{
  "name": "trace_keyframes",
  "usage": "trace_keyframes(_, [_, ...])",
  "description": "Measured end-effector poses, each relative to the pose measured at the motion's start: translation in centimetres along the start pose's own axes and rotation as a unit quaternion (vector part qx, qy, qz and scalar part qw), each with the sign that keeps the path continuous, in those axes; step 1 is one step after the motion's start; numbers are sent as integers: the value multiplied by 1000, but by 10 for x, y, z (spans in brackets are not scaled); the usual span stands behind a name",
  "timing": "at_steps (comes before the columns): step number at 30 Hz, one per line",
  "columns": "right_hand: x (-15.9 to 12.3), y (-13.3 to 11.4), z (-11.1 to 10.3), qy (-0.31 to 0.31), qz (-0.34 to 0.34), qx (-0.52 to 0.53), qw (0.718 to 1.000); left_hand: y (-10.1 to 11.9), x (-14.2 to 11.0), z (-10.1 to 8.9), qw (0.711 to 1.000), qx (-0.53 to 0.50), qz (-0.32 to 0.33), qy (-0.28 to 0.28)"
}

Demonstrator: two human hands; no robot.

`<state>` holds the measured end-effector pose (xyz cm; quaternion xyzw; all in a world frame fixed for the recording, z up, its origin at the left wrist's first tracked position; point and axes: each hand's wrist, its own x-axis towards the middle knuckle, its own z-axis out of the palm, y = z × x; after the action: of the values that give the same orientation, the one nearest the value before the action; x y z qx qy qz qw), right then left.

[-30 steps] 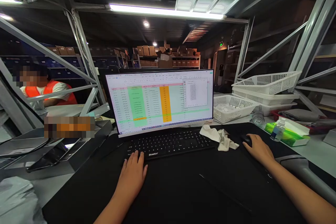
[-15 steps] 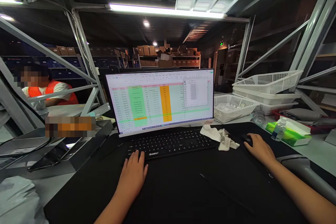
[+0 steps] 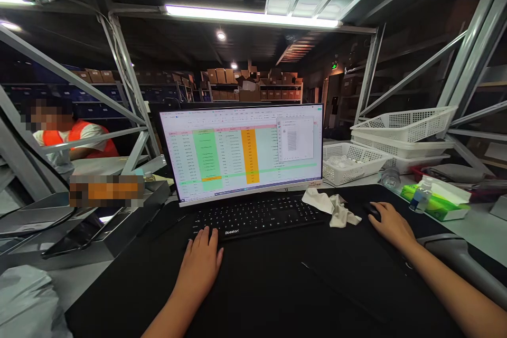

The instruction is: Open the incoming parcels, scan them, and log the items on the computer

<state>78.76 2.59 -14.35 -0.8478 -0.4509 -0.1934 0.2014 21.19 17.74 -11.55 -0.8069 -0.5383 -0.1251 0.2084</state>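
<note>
My left hand lies flat with fingers stretched out, its fingertips at the lower left corner of a black keyboard. Over a black computer mouse rests my right hand, fingers curved around it; the palm hides part of the mouse. Behind the keyboard stands a monitor with a spreadsheet in green and orange columns and a small window at its right. A crumpled white cloth lies between the keyboard's right end and the mouse. Both hands are on a black desk mat.
White perforated baskets are stacked at the right. Near them stand a green tissue box and a small clear bottle. A grey handheld scanner lies by my right forearm. At left are a grey tray, a plastic bag and a seated person in an orange vest.
Text in the small window and in the spreadsheet's green column on the monitor looks slightly different. Both hands have stayed where they were.
</note>
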Motion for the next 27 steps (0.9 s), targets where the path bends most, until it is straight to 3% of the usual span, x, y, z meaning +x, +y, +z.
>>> trace_keyframes(27, [1, 1, 1, 1, -8, 12, 1000, 0, -1, 1, 1000, -15, 1, 15])
